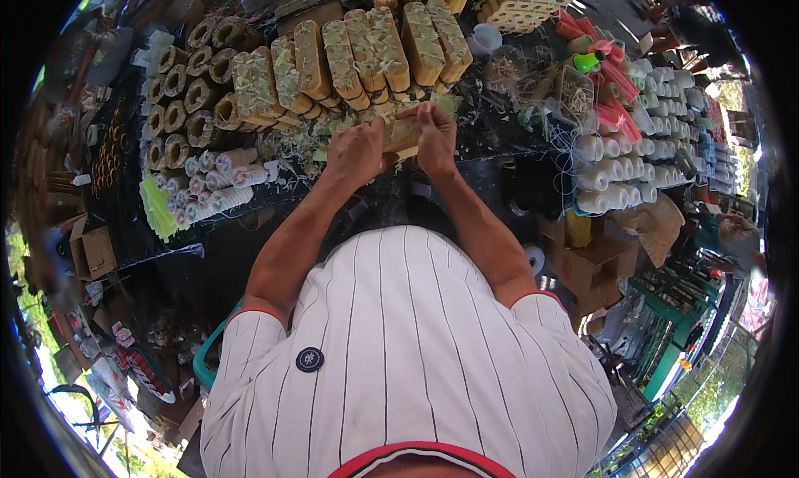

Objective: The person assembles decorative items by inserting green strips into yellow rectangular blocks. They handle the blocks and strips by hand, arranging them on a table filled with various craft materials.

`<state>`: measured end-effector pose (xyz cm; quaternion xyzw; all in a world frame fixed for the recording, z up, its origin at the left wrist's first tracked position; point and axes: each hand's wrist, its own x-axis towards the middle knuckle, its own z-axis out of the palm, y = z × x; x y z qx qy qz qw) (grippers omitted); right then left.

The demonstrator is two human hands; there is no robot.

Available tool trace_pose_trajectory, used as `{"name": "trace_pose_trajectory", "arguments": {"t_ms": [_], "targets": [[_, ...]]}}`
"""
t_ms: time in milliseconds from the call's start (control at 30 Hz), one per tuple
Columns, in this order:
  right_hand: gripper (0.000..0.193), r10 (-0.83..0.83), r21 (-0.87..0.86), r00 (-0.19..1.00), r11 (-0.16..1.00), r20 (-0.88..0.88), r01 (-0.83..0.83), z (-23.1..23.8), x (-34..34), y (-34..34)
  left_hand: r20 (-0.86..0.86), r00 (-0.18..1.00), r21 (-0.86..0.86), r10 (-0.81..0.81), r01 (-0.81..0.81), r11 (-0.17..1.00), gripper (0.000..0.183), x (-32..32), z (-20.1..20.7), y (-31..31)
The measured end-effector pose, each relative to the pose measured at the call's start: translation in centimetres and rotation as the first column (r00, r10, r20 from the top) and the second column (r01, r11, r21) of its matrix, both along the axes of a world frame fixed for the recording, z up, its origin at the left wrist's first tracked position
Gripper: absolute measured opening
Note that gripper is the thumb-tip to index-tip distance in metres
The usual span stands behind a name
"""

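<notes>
Near the front edge of the dark table, a tan block-shaped piece (401, 137) is held between my two hands. My left hand (358, 153) is closed at its left end, knuckles up. At the other end my right hand (436, 142) has its fingers bent over the top and the thumb side against it. What the piece is made of I cannot tell. Just beyond my hands stands a row of upright tan blocks (343, 64) with pale shredded strips scattered over their tops. More shreds (298, 151) lie loose around my left hand.
Hollow brown tubes (200, 95) and white-wrapped rolls (220, 178) are stacked at the left. To the right are a clear container (574, 94), pink-red strips (614, 104) and many white spools (612, 174) with loose thread. A cardboard box (593, 270) stands below the right side.
</notes>
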<state>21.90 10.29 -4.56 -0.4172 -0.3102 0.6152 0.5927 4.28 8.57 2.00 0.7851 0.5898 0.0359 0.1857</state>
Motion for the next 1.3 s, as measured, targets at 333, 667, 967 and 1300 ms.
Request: {"name": "trace_pose_trajectory", "arguments": {"t_ms": [333,667,967,1300], "targets": [[0.074,0.43,-0.158,0.765,0.9,0.48,-0.407,-4.4,7.2,-2.5,0.202,0.969,0.278,-0.143,0.083,0.957,0.052,-4.1,2.8,-2.3],[0.068,0.5,-0.111,0.858,0.865,0.12,-0.489,0.5,5.2,-4.9,0.645,0.743,-0.165,0.179,-0.093,0.982,0.058,-11.0,3.1,-3.3],[0.054,0.133,0.029,0.281,0.861,0.951,-0.507,10.8,-0.5,-3.9,0.655,0.11,-0.753,0.748,0.009,0.658,0.063,-6.0,-10.4,-6.0],[0.047,0.044,-0.097,-0.096,0.744,0.994,-0.661,5.9,-6.9,-3.4,0.153,-0.55,-0.709,0.821,0.517,0.479,0.076,-4.1,-6.6,-3.9]]}}
